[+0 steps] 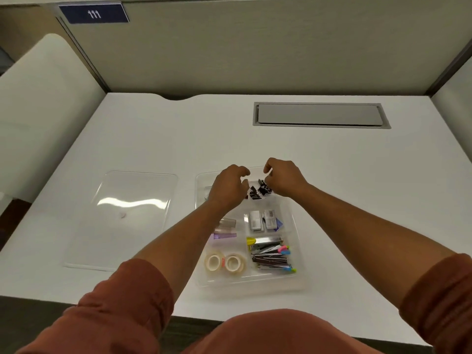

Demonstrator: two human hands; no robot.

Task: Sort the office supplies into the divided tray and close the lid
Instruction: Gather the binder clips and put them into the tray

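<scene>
Both hands over the far end of the divided tray point(291, 275). Left hand point(227, 187) has fingers loosely curled, apart, gripping nothing I can see. Right hand point(283, 178) is curled just beside the black binder clips point(258, 191) in the far compartment; I cannot tell whether its fingertips pinch one. Tape rolls point(224, 263) sit near-left, staplers point(270, 254) near-right, staple boxes point(263, 220) in the middle-right compartment. Clear lid point(127, 218) lies flat on the desk point(357, 200), left of the tray.

Both hands point(229, 186) over binder clips point(258, 191), divided tray point(293, 251), lid point(132, 218) aside
</scene>
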